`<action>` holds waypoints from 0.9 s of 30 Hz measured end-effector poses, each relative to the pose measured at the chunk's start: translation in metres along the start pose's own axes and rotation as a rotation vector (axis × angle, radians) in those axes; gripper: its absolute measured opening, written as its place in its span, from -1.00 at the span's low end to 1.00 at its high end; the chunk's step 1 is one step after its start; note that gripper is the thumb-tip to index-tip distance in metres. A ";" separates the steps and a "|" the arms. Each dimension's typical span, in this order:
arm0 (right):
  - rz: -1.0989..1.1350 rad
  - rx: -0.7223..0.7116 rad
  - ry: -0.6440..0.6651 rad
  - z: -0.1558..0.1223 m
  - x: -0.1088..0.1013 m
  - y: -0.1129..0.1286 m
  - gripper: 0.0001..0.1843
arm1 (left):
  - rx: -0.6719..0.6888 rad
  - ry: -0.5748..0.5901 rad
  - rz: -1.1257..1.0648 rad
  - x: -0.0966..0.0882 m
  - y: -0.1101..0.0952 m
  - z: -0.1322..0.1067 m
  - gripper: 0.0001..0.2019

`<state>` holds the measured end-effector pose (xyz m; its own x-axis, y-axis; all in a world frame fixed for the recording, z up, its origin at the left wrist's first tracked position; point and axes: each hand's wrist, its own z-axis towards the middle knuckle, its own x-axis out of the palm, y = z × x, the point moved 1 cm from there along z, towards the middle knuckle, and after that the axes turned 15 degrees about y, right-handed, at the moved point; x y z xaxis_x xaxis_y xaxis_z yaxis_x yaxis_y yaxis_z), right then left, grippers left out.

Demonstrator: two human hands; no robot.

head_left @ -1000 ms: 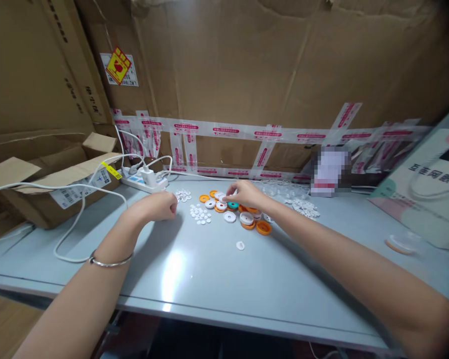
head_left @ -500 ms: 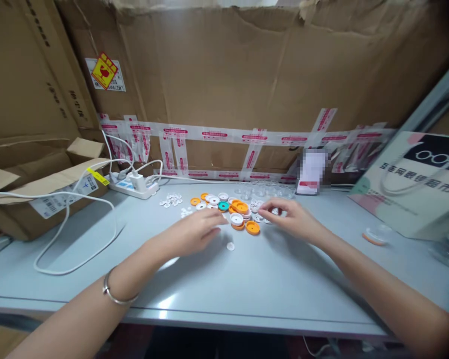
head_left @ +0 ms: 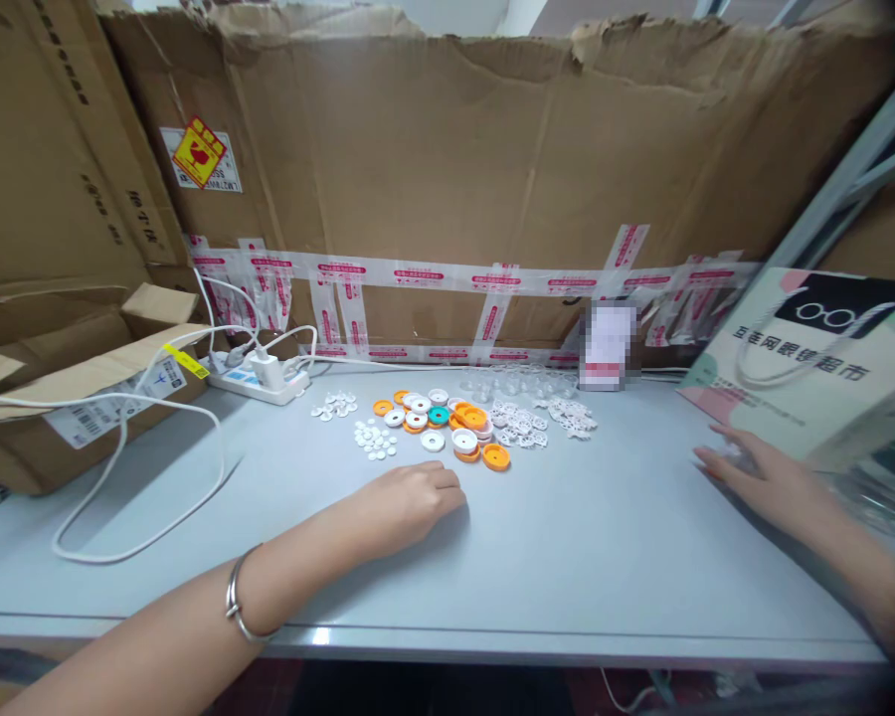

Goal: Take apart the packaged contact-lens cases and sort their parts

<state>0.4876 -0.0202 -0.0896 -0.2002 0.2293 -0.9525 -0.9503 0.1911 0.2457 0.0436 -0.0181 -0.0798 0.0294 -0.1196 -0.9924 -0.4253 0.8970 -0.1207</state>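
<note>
My left hand (head_left: 424, 502) rests on the table in front of the discs, its fingers curled closed; whatever they hold is hidden. Ahead of it lies a cluster of orange discs (head_left: 496, 457), white discs (head_left: 433, 441) and one teal disc (head_left: 439, 416), several of them stacked. Small white caps (head_left: 375, 438) are spread left of the cluster. Openwork white pieces (head_left: 518, 423) lie to its right. Over by the paper bag, my right hand (head_left: 772, 482) has its thumb and fingers around a small clear plastic dome (head_left: 738, 455), mostly covered by the fingers.
Clear plastic cups (head_left: 518, 382) line the back beside a phone (head_left: 607, 346). A power strip (head_left: 261, 381) with white cables and an open carton (head_left: 82, 398) occupy the left. The paper bag (head_left: 805, 368) stands at right, a large cardboard box (head_left: 418, 149) behind.
My right hand has left the white openwork pieces and moved right to the clear dome. My left hand has come down nearer, over where a small white cap lay. The view has shifted slightly.
</note>
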 end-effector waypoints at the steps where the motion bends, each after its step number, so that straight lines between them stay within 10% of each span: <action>1: 0.015 0.013 0.083 -0.002 0.001 0.005 -0.53 | -0.009 0.001 -0.005 0.000 0.002 0.000 -0.74; 14: 0.558 -0.416 0.505 -0.089 0.037 0.167 -0.59 | -0.698 -0.424 -0.163 -0.045 0.134 -0.059 -0.77; 27: 0.492 -0.769 0.692 -0.073 0.037 0.262 -0.73 | -0.796 -0.217 -0.181 -0.020 0.170 -0.061 -0.66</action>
<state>0.2137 -0.0314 -0.0732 -0.4524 -0.5020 -0.7371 -0.5793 -0.4630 0.6708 -0.0843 0.1105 -0.0791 0.2973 -0.0754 -0.9518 -0.9054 0.2944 -0.3061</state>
